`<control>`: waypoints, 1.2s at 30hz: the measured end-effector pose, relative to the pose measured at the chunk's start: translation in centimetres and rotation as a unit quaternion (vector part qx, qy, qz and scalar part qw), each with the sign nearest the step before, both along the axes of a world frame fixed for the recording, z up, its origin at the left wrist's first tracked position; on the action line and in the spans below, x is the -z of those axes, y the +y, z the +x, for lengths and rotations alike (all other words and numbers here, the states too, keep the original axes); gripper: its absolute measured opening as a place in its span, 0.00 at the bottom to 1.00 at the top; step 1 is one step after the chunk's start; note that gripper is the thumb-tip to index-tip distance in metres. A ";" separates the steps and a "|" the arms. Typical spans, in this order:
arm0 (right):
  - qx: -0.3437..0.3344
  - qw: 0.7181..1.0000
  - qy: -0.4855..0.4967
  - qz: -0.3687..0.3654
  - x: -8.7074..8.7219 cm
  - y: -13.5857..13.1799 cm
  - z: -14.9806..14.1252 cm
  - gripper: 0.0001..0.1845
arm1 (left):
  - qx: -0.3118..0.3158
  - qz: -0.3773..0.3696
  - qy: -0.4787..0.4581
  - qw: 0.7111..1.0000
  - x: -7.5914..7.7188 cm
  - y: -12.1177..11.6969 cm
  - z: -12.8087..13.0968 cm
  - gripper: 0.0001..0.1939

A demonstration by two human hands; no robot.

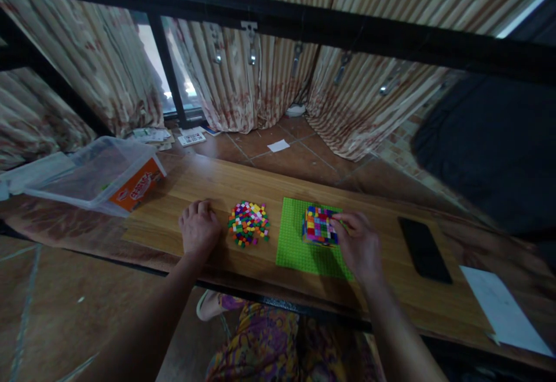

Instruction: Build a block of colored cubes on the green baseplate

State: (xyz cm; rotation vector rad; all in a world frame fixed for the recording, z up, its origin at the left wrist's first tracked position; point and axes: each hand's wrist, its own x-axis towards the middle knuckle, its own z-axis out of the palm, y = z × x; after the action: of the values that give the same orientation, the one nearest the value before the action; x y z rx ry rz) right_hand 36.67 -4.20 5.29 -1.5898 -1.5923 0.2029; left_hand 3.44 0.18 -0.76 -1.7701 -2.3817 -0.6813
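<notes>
I have the right hand (pixel 359 246) at the right edge of the block (pixel 319 224), thumb and forefinger drawn close together; whether a brick is pinched between them, I cannot tell. The block sits on the green board (pixel 289 243), which lies flat on the worktop (pixel 217 179), and I judge that its studs give the block a firm footing. My left hand (pixel 200 228) rests on the wood with its fingers curled; what they may hold is hidden from me. Just beside it lies the pile (pixel 248 223) of loose bricks, between hand and board, probably so that either hand can reach it. The tub (pixel 99 179) and phone (pixel 424 250) stand well apart, presumably leaving the middle free for handling.
</notes>
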 end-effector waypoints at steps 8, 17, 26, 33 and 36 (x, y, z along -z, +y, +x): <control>-0.013 0.998 -0.054 0.005 1.8 2.0 1.5 0.14 | 0.003 -0.004 0.010 1.000 -0.1 0.0 0.0 0.15; -0.028 0.989 -0.143 0.001 1.6 2.5 1.8 0.16 | 0.002 -0.012 0.008 1.000 -0.2 -0.1 0.1 0.16; -0.033 0.994 -0.108 -0.004 2.1 1.9 1.6 0.14 | -0.001 -0.017 -0.001 1.000 -0.3 -0.1 0.1 0.17; 0.047 0.997 0.055 -0.028 2.3 1.9 2.2 0.19 | 0.000 -0.023 0.009 1.000 -0.3 -0.1 0.1 0.16; 0.060 0.987 0.131 -0.077 3.0 2.5 2.2 0.23 | 0.002 -0.017 0.009 1.000 -0.3 -0.1 0.1 0.16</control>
State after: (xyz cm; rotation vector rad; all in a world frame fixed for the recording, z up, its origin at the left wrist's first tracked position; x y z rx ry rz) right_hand 38.83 -1.67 2.25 -1.6936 -1.2989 0.4598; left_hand 3.57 0.08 -0.42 -1.7872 -2.3930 -0.6253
